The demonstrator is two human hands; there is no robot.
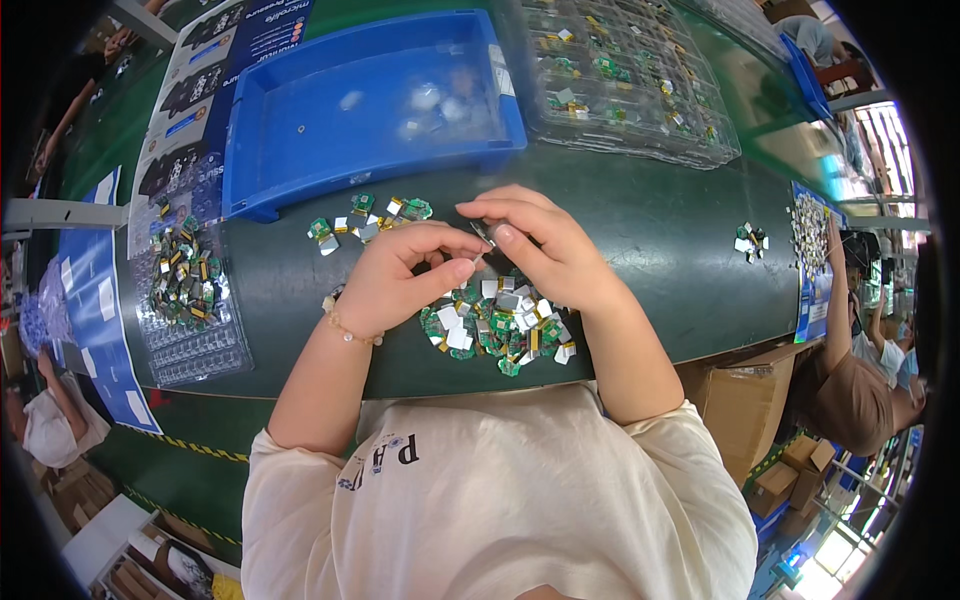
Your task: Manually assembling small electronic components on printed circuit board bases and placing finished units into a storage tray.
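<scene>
My left hand (398,275), with a beaded bracelet at its wrist, pinches with thumb and index finger near the middle of the table. Close against it, my right hand (540,240) is also closed in a pinch. Between the fingertips shows a small thin silvery piece (482,236), seen edge-on and partly hidden by the fingers. Right below both hands lies a pile of small green circuit boards with white and silver squares (500,325). A looser group of similar boards (372,222) lies beyond my left hand.
A blue plastic bin (370,110) stands at the back left. Stacked clear trays (630,80) hold boards at the back right. Another clear tray (195,345), heaped with boards, lies at the left. A small cluster of parts (750,243) and a co-worker's arm (838,290) are at the right.
</scene>
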